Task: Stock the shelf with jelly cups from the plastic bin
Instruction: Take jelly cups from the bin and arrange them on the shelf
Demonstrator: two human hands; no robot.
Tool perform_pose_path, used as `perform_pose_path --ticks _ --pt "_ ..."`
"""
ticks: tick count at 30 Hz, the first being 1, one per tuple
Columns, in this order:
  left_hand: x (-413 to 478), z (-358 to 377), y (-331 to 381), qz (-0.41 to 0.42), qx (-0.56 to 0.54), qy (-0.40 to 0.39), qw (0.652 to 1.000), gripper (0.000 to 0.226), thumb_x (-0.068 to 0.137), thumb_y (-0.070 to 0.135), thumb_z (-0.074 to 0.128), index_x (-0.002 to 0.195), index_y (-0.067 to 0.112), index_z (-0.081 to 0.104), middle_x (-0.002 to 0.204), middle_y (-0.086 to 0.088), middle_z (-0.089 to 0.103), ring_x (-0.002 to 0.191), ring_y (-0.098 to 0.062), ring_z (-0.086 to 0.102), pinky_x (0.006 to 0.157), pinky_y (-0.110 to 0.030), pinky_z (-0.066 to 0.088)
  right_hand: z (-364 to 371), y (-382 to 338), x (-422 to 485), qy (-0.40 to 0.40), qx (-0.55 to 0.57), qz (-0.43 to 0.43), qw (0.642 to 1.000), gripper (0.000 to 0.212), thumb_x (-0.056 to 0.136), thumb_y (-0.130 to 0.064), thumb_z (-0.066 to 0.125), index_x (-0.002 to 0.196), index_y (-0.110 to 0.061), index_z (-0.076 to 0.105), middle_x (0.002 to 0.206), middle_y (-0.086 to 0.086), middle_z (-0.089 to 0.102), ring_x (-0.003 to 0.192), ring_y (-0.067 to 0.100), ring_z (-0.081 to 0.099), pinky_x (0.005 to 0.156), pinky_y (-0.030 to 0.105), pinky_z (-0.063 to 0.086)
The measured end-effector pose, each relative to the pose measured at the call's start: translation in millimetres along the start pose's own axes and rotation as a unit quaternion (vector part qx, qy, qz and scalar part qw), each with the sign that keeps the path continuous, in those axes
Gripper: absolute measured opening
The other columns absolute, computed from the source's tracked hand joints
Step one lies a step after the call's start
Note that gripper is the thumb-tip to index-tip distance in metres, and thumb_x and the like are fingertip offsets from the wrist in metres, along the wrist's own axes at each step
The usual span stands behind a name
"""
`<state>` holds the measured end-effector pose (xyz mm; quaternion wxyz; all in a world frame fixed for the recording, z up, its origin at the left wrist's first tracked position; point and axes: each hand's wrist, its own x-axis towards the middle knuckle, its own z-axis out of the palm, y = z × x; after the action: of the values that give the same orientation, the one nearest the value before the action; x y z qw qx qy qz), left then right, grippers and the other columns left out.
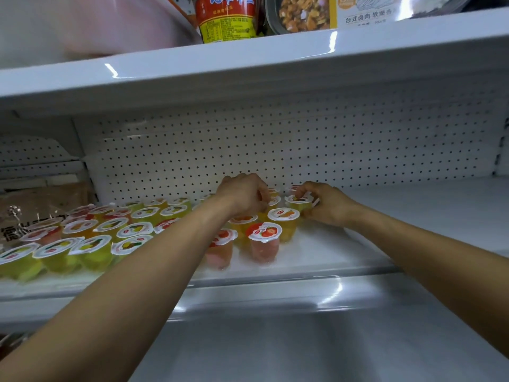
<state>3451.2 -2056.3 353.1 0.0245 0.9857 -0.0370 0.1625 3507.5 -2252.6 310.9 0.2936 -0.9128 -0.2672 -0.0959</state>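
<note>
Box (pixel 366 20) reads "台式卤肉"; jelly cups (pixel 264 241) lid print seems blurred.

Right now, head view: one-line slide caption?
Right hand grips a yellow jelly cup at the back of the white shelf; left hand curls over neighbouring cups beside stocked rows.

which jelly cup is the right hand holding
The yellow cup at the far right of the group, just behind the orange-pictured cup. The right hand curls round it; the pink strawberry cup nearer the front stands untouched.
</note>
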Motion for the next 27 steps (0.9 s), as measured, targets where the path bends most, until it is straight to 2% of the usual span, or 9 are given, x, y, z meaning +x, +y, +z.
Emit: perform_pose_path --ticks 1,3,6,10,12,16,18,21,27 --pt "-3 -2 -2 0.001 -0.017 0.005 1.000 0.018 0.084 0.038 0.070 0.101 0.031 0.071 0.109 0.010 0.070 0.106 -0.016 0.061 0.100 -0.039 0.042 -5 -4 -4 -0.003 -0.018 0.004 1.000 0.040 0.084 -0.021 0.070 0.120 -0.031 0.056 0.114 -0.010 0.052 0.096 0.013 0.054 0.081 0.027 0.047" --pt "-13 -8 -5 0.004 -0.043 0.034 0.998 0.023 0.085 0.042 0.068 0.105 0.030 0.071 0.109 0.009 0.070 0.105 -0.015 0.062 0.098 -0.038 0.046 -16 -15 -13 0.024 -0.058 0.007 0.998 0.041 0.086 -0.019 0.065 0.126 -0.028 0.055 0.118 -0.005 0.055 0.098 0.015 0.054 0.082 0.030 0.047" --pt "-38 -19 -10 0.016 -0.047 0.115 0.992 0.024 0.088 0.043 0.065 0.107 0.030 0.069 0.105 0.009 0.070 0.100 -0.014 0.063 0.093 -0.038 0.048 -26 -38 -30 0.085 -0.131 -0.005 0.988 0.037 0.089 -0.026 0.061 0.125 -0.029 0.055 0.124 0.000 0.058 0.107 0.020 0.058 0.086 0.038 0.051" --pt "-86 -29 -23 0.020 -0.091 0.188 0.978 0.021 0.087 0.045 0.065 0.098 0.028 0.069 0.090 0.012 0.069 0.086 -0.012 0.064 0.079 -0.035 0.053 -22 -75 -57 0.123 -0.172 -0.048 0.976 0.033 0.090 -0.031 0.059 0.123 -0.029 0.057 0.121 -0.002 0.061 0.104 0.019 0.060 0.082 0.034 0.048" --pt "-114 -33 -35 0.012 -0.112 0.207 0.972 0.021 0.086 0.045 0.067 0.099 0.029 0.067 0.088 0.014 0.066 0.082 -0.009 0.063 0.078 -0.036 0.054 -15 -95 -71 0.145 -0.170 -0.080 0.972 0.033 0.090 -0.029 0.058 0.123 -0.028 0.058 0.119 -0.002 0.062 0.103 0.019 0.060 0.082 0.036 0.051" --pt "-183 -36 -69 -0.017 -0.158 0.241 0.958 0.025 0.084 0.043 0.069 0.106 0.034 0.063 0.089 0.015 0.065 0.078 -0.006 0.062 0.075 -0.037 0.054 14 -144 -103 0.173 -0.078 -0.138 0.972 0.027 0.088 -0.028 0.060 0.115 -0.025 0.063 0.109 -0.003 0.066 0.096 0.015 0.061 0.082 0.044 0.052" --pt "-220 -31 -93 -0.020 -0.155 0.236 0.959 0.027 0.084 0.041 0.070 0.108 0.035 0.061 0.089 0.016 0.064 0.076 -0.006 0.062 0.073 -0.037 0.054 38 -172 -120 0.176 -0.032 -0.164 0.970 0.028 0.084 -0.033 0.056 0.111 -0.026 0.064 0.103 -0.006 0.067 0.091 0.013 0.061 0.081 0.044 0.052" --pt "-273 -18 -132 -0.044 -0.128 0.188 0.973 0.032 0.083 0.041 0.070 0.113 0.037 0.058 0.091 0.018 0.062 0.075 -0.005 0.062 0.072 -0.038 0.054 85 -211 -143 0.154 0.007 -0.192 0.969 0.029 0.081 -0.032 0.055 0.108 -0.027 0.064 0.098 -0.009 0.066 0.085 0.012 0.061 0.077 0.042 0.052" --pt "-367 20 -199 -0.103 -0.119 0.097 0.983 0.037 0.085 0.047 0.066 0.119 0.038 0.055 0.093 0.020 0.059 0.076 -0.001 0.058 0.070 -0.037 0.055 191 -269 -174 0.052 0.030 -0.209 0.976 0.022 0.088 -0.027 0.062 0.110 -0.029 0.062 0.101 -0.013 0.061 0.087 0.009 0.058 0.075 0.040 0.052"
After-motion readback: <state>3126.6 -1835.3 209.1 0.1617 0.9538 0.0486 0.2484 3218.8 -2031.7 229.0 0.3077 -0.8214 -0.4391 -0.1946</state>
